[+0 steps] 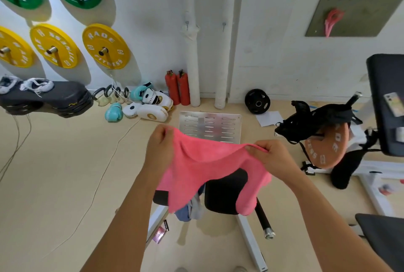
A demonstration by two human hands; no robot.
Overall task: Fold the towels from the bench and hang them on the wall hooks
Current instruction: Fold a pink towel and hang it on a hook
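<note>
Head view: a soft, fleecy pink towel (203, 166) is held spread above the padded black bench (225, 193).
Left hand (160, 151): one upper corner is pinched.
Right hand (271, 158): the other corner is pinched.

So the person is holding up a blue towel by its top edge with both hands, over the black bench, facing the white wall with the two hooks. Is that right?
Not quite: the soft fleecy towel is pink, not blue, as the head view shows. The rest holds: the left hand and right hand pinch its top edge, over the black padded bench, facing the white wall with two small metal hooks.
</note>
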